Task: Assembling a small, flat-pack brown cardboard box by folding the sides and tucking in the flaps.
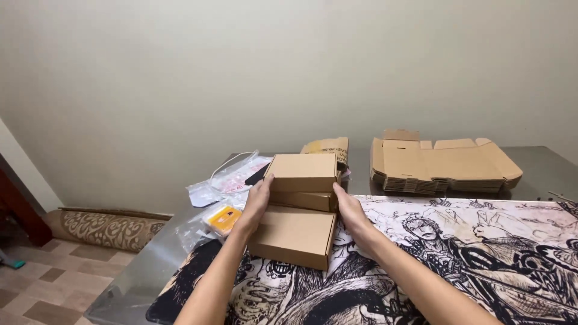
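**Two hands steadying a stack of cardboard boxes**

Foreground: a black-and-white illustrated desk mat (pixel 457 265) covers the metal table (pixel 542 162). On its left part stands a stack of three closed cardboard boxes (pixel 299 207). The left hand (pixel 256 204) presses flat against the stack's left side, the right hand (pixel 349 207) against its right, clasping it between them. Just left: clear plastic bags (pixel 226 180), one holding an orange item (pixel 224 218). Farther back, right: a pile of flat unfolded cartons (pixel 442 162).
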